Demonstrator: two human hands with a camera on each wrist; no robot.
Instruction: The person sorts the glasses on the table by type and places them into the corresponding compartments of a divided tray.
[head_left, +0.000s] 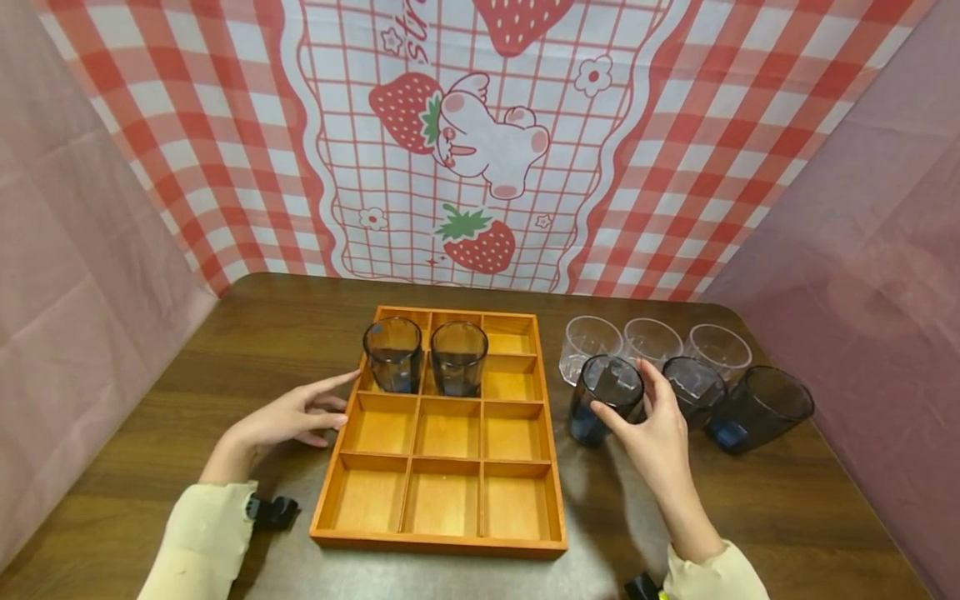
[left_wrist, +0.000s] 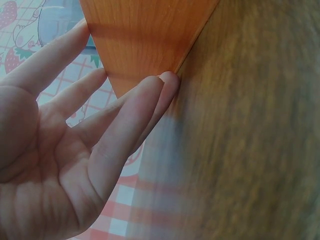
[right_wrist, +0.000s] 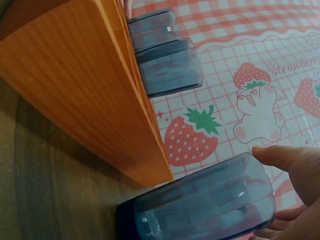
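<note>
So my right hand (head_left: 652, 437) has a dark glass (head_left: 588, 417) near its rim, thumb on one side, fingers round the other, probably because the other glasses (head_left: 761, 408) crowd it. It's just off the right edge of the wooden box (head_left: 438, 546). My left hand (head_left: 296, 417) is loosely spread, gripping nothing, fingertips at the box's left edge, I guess to steady it. Two dark glasses (head_left: 459, 358) sit toward its far left corner. The left wrist cam shows my empty palm, hidden from the head cam; the right one shows the held glass's base low beside the box, though I can't tell if it's touching the table (head_left: 187, 375).
</note>
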